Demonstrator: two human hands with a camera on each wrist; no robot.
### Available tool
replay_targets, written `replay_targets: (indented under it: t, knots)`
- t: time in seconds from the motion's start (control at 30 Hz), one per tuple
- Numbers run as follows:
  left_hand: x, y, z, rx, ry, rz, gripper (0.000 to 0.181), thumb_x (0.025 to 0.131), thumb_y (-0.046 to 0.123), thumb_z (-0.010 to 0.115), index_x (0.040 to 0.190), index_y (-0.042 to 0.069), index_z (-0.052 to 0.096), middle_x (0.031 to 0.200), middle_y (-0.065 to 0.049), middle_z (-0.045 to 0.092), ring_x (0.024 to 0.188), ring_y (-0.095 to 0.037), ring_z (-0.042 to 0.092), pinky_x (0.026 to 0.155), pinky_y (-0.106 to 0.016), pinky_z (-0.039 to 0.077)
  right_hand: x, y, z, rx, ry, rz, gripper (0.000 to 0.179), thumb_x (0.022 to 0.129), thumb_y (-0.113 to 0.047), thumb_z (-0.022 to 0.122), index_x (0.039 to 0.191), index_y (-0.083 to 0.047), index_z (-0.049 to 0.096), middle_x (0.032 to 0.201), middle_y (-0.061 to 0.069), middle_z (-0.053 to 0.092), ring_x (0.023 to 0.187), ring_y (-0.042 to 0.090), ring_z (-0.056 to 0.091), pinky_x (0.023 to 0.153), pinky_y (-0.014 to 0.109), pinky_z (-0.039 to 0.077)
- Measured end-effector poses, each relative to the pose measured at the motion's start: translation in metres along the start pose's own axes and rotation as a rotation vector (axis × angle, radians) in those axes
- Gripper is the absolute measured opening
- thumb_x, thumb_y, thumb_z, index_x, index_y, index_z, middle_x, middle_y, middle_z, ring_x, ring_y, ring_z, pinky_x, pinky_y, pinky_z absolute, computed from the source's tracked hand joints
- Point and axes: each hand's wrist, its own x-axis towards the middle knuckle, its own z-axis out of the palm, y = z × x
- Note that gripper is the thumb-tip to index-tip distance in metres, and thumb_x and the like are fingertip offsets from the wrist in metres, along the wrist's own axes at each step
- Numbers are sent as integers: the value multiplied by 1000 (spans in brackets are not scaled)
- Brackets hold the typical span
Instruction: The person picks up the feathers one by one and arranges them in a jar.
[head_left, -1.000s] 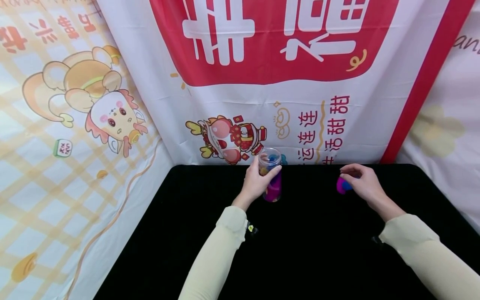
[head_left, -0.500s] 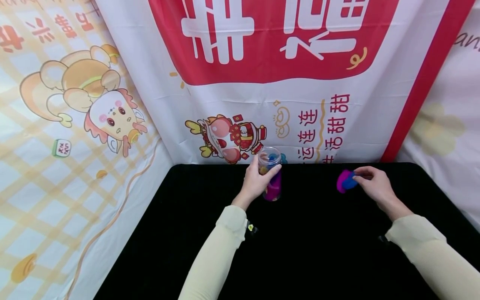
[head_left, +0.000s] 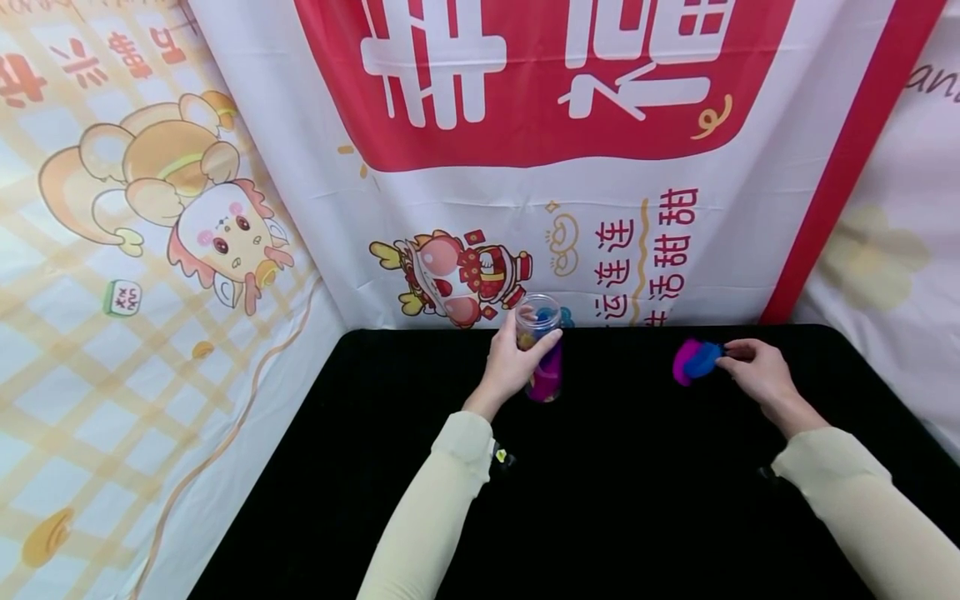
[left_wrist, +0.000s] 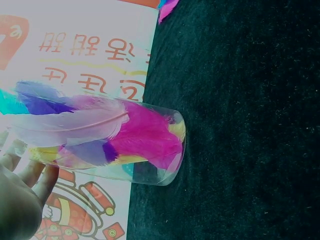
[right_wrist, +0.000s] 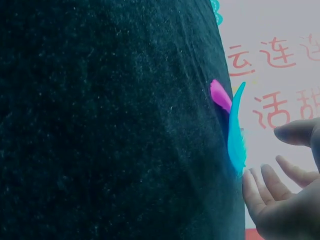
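My left hand (head_left: 512,360) grips a clear jar (head_left: 542,385) around its upper part, at the table's back edge. Through the wall of the jar (left_wrist: 172,172) in the left wrist view show pink, purple, white, yellow and blue feathers. Its round top has no lid on it. Over to the right, a blue feather (head_left: 702,360) overlaps a magenta feather (head_left: 682,363) near the back edge. My right hand (head_left: 759,375) is at the blue feather's right end. In the right wrist view its thumb stands apart from the fingers, and the lower end of the blue feather (right_wrist: 235,140) is right at the fingertips.
A black cloth-covered table (head_left: 622,500) lies beneath both hands. Just behind it hangs a white and red printed curtain (head_left: 570,192). Another printed curtain (head_left: 150,350) runs along the left side, and a pale one (head_left: 892,292) closes off the right.
My right hand has moved to the right, from over the feathers to the blue feather's right end, so more of the blue feather shows. My left hand and the jar have stayed in place.
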Motion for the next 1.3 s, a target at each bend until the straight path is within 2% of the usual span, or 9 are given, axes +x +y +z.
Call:
replay_targets:
  t: [0.2, 0.3, 0.43, 0.6, 0.73, 0.9, 1.07, 1.23, 1.3]
  knots:
    - [-1, 1, -1, 3, 2, -2, 74, 88, 65, 70, 147, 31, 42, 142, -2, 57, 129, -17, 55, 107, -46, 47, 4, 5, 0, 36, -26, 99, 61, 101, -22, 62, 141, 19, 42, 118, 26, 66, 76, 4, 65, 66, 21, 55]
    - [-2, 2, -1, 6, 3, -3, 71, 89, 62, 71, 147, 32, 42, 142, -1, 57, 129, -17, 56, 107, -45, 47, 5, 5, -1, 63, -41, 161, 65, 101, -23, 61, 142, 22, 38, 103, 14, 71, 74, 4, 67, 68, 23, 57]
    - [-2, 2, -1, 2, 4, -5, 65, 92, 56, 71, 145, 32, 43, 143, -5, 57, 129, -18, 55, 106, -45, 47, 7, 4, 0, 87, -52, 231, 60, 100, -25, 62, 137, 19, 46, 88, -1, 72, 73, 5, 70, 69, 24, 58]
    - [-1, 3, -1, -2, 3, 0, 67, 94, 51, 71, 148, 26, 42, 144, -8, 56, 130, -21, 55, 107, -48, 46, 13, 2, 2, 101, -75, 278, 51, 100, -26, 64, 130, 14, 57, 90, 4, 76, 75, 8, 72, 70, 27, 58]
    - [-2, 3, -1, 2, 0, -2, 74, 92, 57, 70, 151, 22, 41, 143, -3, 56, 131, -19, 54, 107, -47, 46, 17, -2, 7, 113, -81, 292, 50, 98, -24, 68, 126, 16, 60, 86, 6, 77, 72, 9, 72, 68, 29, 59]
    - [-2, 3, -1, -5, 1, -9, 72, 91, 61, 70, 148, 29, 42, 142, 0, 56, 130, -16, 54, 107, -45, 46, 20, -8, 12, 76, -40, 287, 41, 93, -24, 75, 111, 12, 69, 73, 0, 74, 68, 12, 68, 63, 31, 58]
    - [-2, 4, -1, -1, 0, -5, 71, 92, 58, 70, 149, 28, 41, 143, 0, 56, 131, -17, 54, 108, -45, 46, 23, -7, 14, -9, -35, 320, 31, 91, -29, 77, 92, 2, 74, 69, -1, 68, 81, 24, 57, 59, 33, 50]
    - [-2, 4, -1, 0, 3, -6, 71, 92, 58, 70, 149, 28, 41, 142, -2, 57, 130, -18, 55, 107, -45, 46, 28, -2, 18, -52, -67, 331, 39, 91, -29, 75, 59, -17, 55, 60, -5, 48, 82, 27, 44, 61, 34, 45]
    - [-2, 4, -1, -1, 2, -7, 70, 92, 58, 70, 148, 28, 41, 143, -3, 57, 130, -18, 55, 107, -46, 46, 28, -3, 20, -77, -70, 324, 42, 91, -28, 74, 60, -17, 47, 64, -2, 44, 84, 28, 42, 65, 35, 44]
